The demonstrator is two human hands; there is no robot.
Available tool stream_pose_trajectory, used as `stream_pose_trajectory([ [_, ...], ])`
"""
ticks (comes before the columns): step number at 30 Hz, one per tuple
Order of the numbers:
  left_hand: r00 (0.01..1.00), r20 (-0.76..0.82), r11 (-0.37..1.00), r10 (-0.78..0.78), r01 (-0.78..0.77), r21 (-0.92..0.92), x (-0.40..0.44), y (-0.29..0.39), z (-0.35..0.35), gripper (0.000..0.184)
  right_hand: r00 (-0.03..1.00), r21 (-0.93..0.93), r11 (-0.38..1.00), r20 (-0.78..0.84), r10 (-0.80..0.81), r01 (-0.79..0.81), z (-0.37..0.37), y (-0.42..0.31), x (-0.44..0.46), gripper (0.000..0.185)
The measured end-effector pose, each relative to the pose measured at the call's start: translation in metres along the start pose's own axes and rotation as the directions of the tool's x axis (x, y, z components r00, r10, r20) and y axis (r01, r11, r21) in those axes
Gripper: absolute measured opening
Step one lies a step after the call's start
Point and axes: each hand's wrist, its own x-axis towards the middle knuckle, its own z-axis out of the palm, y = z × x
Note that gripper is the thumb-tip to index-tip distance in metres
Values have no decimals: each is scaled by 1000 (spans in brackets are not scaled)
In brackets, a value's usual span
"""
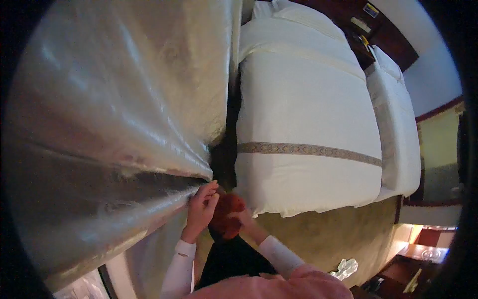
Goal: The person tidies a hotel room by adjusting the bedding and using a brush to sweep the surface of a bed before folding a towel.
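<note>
A shiny, silvery-beige curtain (pixel 124 99) fills the left of the head view. Its folds draw together to a point at my left hand (pixel 200 209), whose fingers are closed on the edge. Beside it, my right hand (pixel 243 215) is closed on a red, rounded bundle (pixel 228 219) that looks like cloth. The right fingers are slightly blurred, and part of them is hidden by the bundle. Both hands are close together, low in front of my body, just past the dark trousers.
Right of the curtain stands a bed (pixel 303 109) with white bedding and a patterned band. A second white bed (pixel 393 134) lies beyond it. A crumpled white item (pixel 344 268) lies on the tan carpet (pixel 308 234). Dark furniture (pixel 406 276) stands at the lower right.
</note>
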Motion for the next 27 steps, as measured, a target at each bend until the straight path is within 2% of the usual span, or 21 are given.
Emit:
stream_pose_trajectory([
  [1, 998, 54, 1000, 28, -29, 11, 12, 6, 4, 35, 999, -23, 1000, -37, -22, 21, -6, -40, -6, 47],
  [3, 984, 160, 996, 76, -82, 32, 44, 17, 12, 35, 970, -187, 964, -115, -213, 190, -33, -105, 0, 40],
  [4, 978, 188, 996, 88, -93, 14, 62, 29, 15, 34, 884, -170, 912, -233, -406, 374, -47, -130, 5, 39],
  [6, 964, 237, 992, 119, -128, 22, 104, 52, 26, 34, 789, -473, 807, -313, -529, 353, -94, -206, 7, 38],
  [7, 954, 267, 989, 134, -147, 28, 129, 57, 31, 34, 663, -495, 768, -419, -620, 405, -121, -234, 19, 37],
  [8, 943, 293, 984, 161, -175, 25, 157, 60, 37, 34, 455, -545, 622, -424, -783, 562, -146, -265, 27, 35],
  [9, 929, 321, 979, 186, -202, 19, 191, 58, 45, 34, 442, -610, 565, -359, -822, 555, -200, -289, 54, 34],
  [10, 915, 346, 974, 209, -227, 10, 224, 56, 50, 34, 310, -744, 513, -412, -857, 428, -217, -325, 58, 31],
  [11, 919, 348, 980, 187, -196, -8, 260, 54, 52, 35, 237, -763, 513, -455, -859, 394, -241, -355, 75, 32],
  [13, 925, 345, 987, 161, -149, -61, 349, 49, 60, 38, 159, -721, 565, -552, -818, 401, -303, -402, 122, 33],
  [15, 963, 230, 985, 140, -113, -127, 437, 24, 56, 46, 120, -679, 644, -650, -751, 351, -340, -429, 168, 36],
  [16, 961, 189, 977, 200, -180, -118, 486, -14, 42, 46, 106, -652, 687, -696, -710, 320, -352, -439, 192, 37],
  [17, 982, 61, 980, 177, -170, -106, 519, -25, 28, 44, 84, -633, 726, -735, -673, 270, -358, -446, 213, 37],
  [19, 974, -208, 992, 89, -106, -71, 560, -33, 9, 40, 104, -643, 742, -738, -666, 192, -330, -439, 261, 36],
  [20, 939, -343, 997, 25, -49, -61, 567, -27, 4, 37, 152, -667, 724, -709, -689, 172, -304, -430, 284, 35],
  [22, 881, -471, 999, 34, -28, 19, 567, -36, -1, 34, 313, -725, 668, -603, -734, 170, -225, -400, 317, 34],
  [24, 948, -318, 992, 6, 34, 120, 566, -57, 30, 38, 528, -756, 619, -444, -724, 213, -138, -363, 328, 33],
  [25, 975, -219, 994, -19, 42, 100, 563, -44, 58, 39, 655, -730, 634, -352, -669, 255, -101, -344, 333, 33],
  [26, 992, -115, 995, -49, 58, 77, 566, -33, 87, 40, 760, -687, 670, -267, -592, 281, -67, -328, 340, 33],
  [27, 998, -19, 998, -62, 63, 27, 576, -33, 109, 42, 885, -509, 826, -236, -403, 241, -52, -311, 357, 40],
])
